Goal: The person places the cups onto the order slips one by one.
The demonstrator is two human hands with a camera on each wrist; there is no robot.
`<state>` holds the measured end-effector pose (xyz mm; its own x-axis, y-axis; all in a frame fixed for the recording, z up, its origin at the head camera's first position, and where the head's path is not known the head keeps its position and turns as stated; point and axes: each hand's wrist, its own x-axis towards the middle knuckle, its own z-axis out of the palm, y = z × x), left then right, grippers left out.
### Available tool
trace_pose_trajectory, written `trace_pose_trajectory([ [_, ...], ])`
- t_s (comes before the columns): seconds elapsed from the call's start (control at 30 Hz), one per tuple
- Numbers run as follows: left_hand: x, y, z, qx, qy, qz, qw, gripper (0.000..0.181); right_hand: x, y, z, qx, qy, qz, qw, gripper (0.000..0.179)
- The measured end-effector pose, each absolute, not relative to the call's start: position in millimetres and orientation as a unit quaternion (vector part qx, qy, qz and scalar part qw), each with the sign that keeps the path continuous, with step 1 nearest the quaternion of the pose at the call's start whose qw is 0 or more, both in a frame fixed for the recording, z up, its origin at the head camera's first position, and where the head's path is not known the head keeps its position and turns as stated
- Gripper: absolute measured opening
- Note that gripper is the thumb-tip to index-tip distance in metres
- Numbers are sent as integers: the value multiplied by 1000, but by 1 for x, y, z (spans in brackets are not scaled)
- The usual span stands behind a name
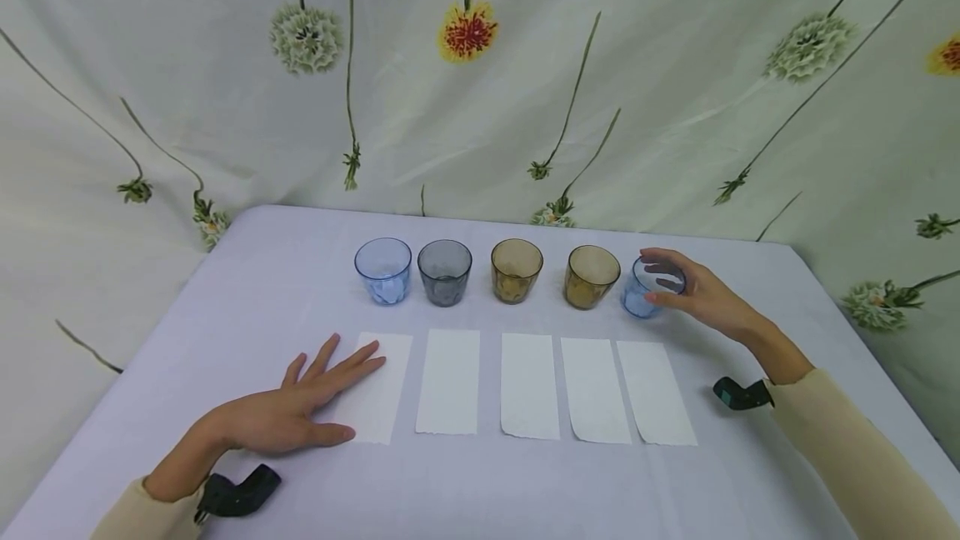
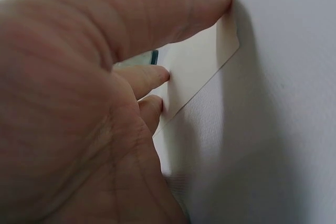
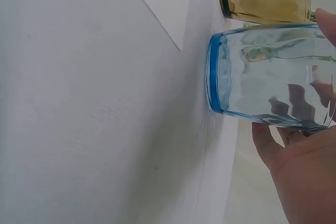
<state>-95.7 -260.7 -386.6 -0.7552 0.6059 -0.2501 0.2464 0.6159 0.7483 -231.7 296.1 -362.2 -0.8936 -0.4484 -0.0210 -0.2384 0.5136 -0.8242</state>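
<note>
At the right end of a row of glasses, my right hand holds a light blue glass, thumb on the near side and fingers around the far side near the rim. The right wrist view shows this blue glass upright with its thick base close to the tablecloth. My left hand lies spread with straight fingers over the leftmost white paper strip. In the left wrist view its thumb and fingertips rest on that paper strip.
Left of the held glass stand two amber glasses, a grey glass and another blue glass. Several more paper strips lie side by side in front. A flower-print cloth hangs behind the table.
</note>
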Motion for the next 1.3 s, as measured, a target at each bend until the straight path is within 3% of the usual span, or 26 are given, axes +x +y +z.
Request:
trace_pose_trajectory([
  [0.77,-96,-260,-386,240,866,361,249,82,-213,298,-358,-215,856,-459,103,66],
  [1.3,-95,-260,-386,244,867,360,244,82,-184,292,-351,-277,835,-469,71,60],
])
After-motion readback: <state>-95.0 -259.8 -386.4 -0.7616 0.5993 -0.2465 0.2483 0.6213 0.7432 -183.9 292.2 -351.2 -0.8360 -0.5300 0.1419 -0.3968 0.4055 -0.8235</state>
